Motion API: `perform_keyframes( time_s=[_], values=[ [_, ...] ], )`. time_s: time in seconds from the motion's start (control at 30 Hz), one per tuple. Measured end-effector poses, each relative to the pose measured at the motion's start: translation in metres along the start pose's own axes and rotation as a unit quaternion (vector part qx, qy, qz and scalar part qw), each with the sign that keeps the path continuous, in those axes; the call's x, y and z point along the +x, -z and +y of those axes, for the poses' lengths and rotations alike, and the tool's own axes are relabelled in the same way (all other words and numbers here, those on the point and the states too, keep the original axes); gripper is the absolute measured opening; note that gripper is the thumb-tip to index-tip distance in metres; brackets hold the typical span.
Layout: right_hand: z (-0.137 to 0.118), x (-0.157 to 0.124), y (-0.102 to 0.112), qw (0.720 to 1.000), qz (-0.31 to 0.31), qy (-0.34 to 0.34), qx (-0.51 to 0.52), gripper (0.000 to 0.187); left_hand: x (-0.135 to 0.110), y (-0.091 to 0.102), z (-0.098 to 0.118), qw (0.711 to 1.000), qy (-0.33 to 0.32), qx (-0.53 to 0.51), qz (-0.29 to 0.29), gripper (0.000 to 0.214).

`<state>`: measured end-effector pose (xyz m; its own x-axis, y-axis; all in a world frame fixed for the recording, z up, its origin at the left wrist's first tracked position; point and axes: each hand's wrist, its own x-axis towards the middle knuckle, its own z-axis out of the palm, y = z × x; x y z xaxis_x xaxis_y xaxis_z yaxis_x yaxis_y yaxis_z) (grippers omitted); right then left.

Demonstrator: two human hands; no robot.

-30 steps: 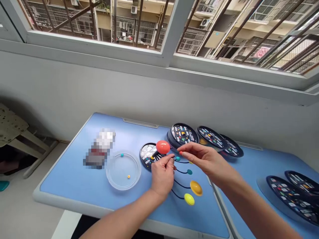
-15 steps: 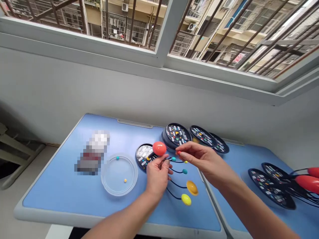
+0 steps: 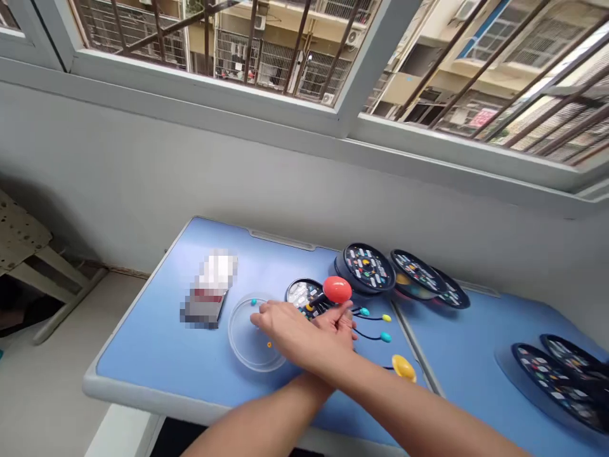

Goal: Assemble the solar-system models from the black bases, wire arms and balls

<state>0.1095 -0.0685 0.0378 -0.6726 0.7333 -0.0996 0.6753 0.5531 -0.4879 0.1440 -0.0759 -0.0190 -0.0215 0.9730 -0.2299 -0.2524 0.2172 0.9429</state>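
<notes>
Head view: right hand (image 3: 290, 333) crosses over left hand (image 3: 340, 330), fingertips narrow above a clear plastic dish (image 3: 242, 346), any held piece hidden. Left hand mostly covered, just below a red ball (image 3: 337, 289); grip looks closed, can't confirm.

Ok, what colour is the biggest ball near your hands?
The oval ball is glossy orange-red, best seen in the head view.

Glossy red plastic ball (image 3: 337, 289), smooth clear plastic dish (image 3: 242, 356), matt blue plastic desktop (image 3: 137, 355)
</notes>
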Motion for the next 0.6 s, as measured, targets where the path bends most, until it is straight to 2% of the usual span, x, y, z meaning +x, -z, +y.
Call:
perform_keyframes(
  time_s=[0.17, 0.27, 0.33, 0.43, 0.6],
  values=[
    [-0.009, 0.019, -0.004, 0.985, -0.059, -0.006, -0.163, 0.027, 0.005, 0.001, -0.001, 0.999, 0.007, -0.041, -0.004, 0.030],
    [-0.016, 0.030, -0.006, 0.971, -0.066, -0.014, -0.228, 0.042, 0.009, 0.000, -0.004, 0.998, 0.005, -0.057, -0.017, 0.029],
    [-0.018, 0.035, -0.005, 0.966, -0.076, -0.010, -0.247, 0.046, 0.012, -0.001, -0.006, 0.997, -0.001, -0.073, -0.015, 0.028],
    [-0.019, 0.038, -0.003, 0.965, -0.083, -0.002, -0.250, 0.039, 0.014, 0.000, -0.008, 0.995, -0.002, -0.099, -0.014, 0.028],
    [-0.012, 0.038, -0.001, 0.978, -0.046, -0.008, -0.202, 0.027, 0.015, 0.001, -0.006, 0.995, 0.002, -0.101, -0.014, 0.030]
  ],
)
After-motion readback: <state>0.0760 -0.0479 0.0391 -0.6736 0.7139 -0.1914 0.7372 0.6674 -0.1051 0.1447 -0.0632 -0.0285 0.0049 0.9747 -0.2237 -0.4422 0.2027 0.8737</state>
